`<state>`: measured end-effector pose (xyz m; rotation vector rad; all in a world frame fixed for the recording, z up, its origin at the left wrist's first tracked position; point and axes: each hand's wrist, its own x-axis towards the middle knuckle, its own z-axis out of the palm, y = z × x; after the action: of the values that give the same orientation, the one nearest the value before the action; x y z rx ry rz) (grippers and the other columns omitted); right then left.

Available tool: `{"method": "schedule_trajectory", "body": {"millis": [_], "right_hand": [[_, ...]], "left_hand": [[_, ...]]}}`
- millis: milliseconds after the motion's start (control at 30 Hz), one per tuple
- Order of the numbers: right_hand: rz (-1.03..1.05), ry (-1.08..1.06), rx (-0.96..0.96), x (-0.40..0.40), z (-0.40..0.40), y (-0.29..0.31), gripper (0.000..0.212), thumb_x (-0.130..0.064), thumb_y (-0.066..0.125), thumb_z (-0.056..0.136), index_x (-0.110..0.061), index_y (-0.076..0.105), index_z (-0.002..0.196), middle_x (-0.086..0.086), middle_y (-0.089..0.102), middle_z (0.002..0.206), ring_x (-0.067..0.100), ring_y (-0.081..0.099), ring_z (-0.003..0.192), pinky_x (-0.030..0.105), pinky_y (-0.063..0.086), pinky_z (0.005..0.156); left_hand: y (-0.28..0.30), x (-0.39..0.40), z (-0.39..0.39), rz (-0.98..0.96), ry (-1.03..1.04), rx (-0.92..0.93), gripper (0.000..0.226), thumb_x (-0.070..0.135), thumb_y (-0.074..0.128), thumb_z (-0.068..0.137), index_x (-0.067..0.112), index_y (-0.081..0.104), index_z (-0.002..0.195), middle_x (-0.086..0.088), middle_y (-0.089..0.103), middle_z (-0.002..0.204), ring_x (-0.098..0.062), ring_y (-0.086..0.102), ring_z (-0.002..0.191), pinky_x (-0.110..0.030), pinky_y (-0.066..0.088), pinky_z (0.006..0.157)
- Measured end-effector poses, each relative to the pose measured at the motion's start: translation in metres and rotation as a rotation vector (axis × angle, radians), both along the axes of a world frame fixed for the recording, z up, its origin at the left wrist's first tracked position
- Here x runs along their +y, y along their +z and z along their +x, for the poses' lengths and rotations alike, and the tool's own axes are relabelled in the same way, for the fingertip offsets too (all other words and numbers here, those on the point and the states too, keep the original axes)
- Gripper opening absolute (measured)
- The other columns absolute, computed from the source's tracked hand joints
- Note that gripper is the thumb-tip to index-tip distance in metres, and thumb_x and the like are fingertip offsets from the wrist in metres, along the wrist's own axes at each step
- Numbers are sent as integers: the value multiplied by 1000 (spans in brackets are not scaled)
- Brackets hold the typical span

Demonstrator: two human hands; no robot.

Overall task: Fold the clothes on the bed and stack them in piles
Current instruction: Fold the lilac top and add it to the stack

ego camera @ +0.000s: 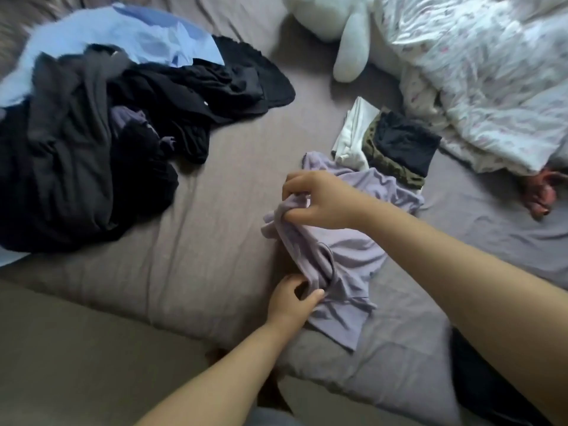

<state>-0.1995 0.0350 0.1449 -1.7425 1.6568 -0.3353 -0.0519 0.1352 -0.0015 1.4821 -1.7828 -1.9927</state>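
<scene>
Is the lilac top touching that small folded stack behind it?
Touching. The head view shows the lilac top overlapping the folded stack's near edge.

Soft matt lilac cloth top point(347, 253) on smooth grey cloth sheet point(215, 247)

left hand point(292, 299) pinching cloth; right hand point(319, 199) gripping bunched cloth

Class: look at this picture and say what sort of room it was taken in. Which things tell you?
Most likely a bedroom at home: a bed sheet covers the surface, with a crumpled floral duvet and a pale soft toy at its far end.
</scene>
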Motion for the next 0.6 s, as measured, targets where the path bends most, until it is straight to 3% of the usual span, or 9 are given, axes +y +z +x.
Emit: {"method": "schedule_trajectory", "body": {"millis": [133,200,267,300,367,467,533,600], "right_hand": [[-46,-326,-120,1,-33,65,26,-20,59,78,5,63,83,17,62,89,21,55,76,33,46,76],[-102,-582,-277,4,-52,90,40,-27,57,74,11,61,84,28,63,92,21,56,76,34,48,76],[-179,-793,-433,12,-71,113,22,-17,57,81,2,66,77,22,68,87,18,58,78,35,48,73],[-222,-860,-476,18,-81,124,18,-11,55,85,-6,67,72,14,68,81,18,58,75,35,47,70],[-309,-950,-457,32,-101,142,30,-6,54,88,-18,60,61,-1,58,62,12,52,62,30,43,61],[-364,-984,-406,67,-127,155,7,-8,60,91,-6,65,86,4,55,71,8,53,62,23,47,56],[-385,-1015,-352,92,-141,160,13,-10,66,88,1,61,86,9,51,73,4,50,60,17,43,55],[-433,-1050,-282,116,-150,169,21,-9,68,87,-7,53,71,3,46,66,-4,42,51,12,36,49]], "left_hand": [[33,-38,-12,-93,-219,12,56,51,62,70,15,65,112,-3,64,116,-15,59,108,-33,49,94],[47,-58,-10,-85,-302,14,33,39,71,78,20,63,104,-2,67,108,-14,62,102,-28,51,88],[57,-75,-6,-101,-326,-2,15,19,68,86,23,57,95,-1,66,98,-15,62,97,-27,50,81],[64,-84,-6,-139,-308,-29,17,9,63,88,23,53,89,0,63,90,-14,59,94,-24,48,74],[82,-101,-7,-230,-178,-60,25,-4,50,88,20,45,83,2,53,78,-15,52,86,-24,36,62],[123,-130,-14,-453,55,-130,14,1,46,91,10,50,101,-4,55,88,-23,52,83,-29,30,65],[153,-151,-21,-554,60,-66,16,2,45,93,7,56,104,-3,57,90,-25,54,84,-30,34,68],[186,-170,-30,-655,-20,34,16,3,45,94,9,59,96,-3,60,85,-28,57,82,-35,43,70]]}}
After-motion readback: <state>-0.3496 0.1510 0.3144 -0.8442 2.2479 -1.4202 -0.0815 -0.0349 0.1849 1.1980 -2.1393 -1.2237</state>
